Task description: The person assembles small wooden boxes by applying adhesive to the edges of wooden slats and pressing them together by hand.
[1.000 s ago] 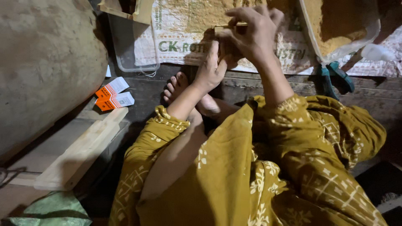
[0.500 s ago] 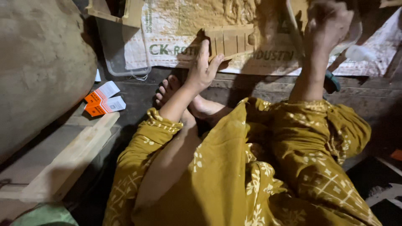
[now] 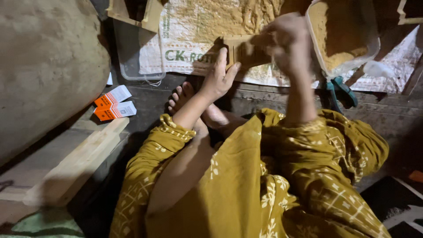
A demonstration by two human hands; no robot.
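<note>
A: Start with the largest items.

B: A big rounded grey mass (image 3: 48,66) fills the left side. A woven sack sheet (image 3: 198,39), white with green lettering, lies flat on the floor ahead and carries a spread of tan powder (image 3: 220,17); laid flat like this, it probably serves to catch spillage. A pale wooden plank (image 3: 79,163) runs along the lower left.

A: Where is the work piece?

B: A small slotted wooden block (image 3: 240,50) is held above the sheet, between both hands. The left hand (image 3: 218,79) has its fingers extended and pressed against the block's near edge, apparently steadying it. The right hand (image 3: 286,46) is closed over the block's right end; it is blurred, so the exact finger placement cannot be determined.

A: Containers?

B: A clear plastic tub (image 3: 136,57) sits at the sheet's left edge. A white tray (image 3: 343,39) holding more tan powder stands tilted just beside the right hand, within reach.

A: Smaller items?

B: Two small orange-and-white cartons (image 3: 113,103) lie side by side on the floor near the plank. Green-handled pliers (image 3: 339,90) rest below the tray.
</note>
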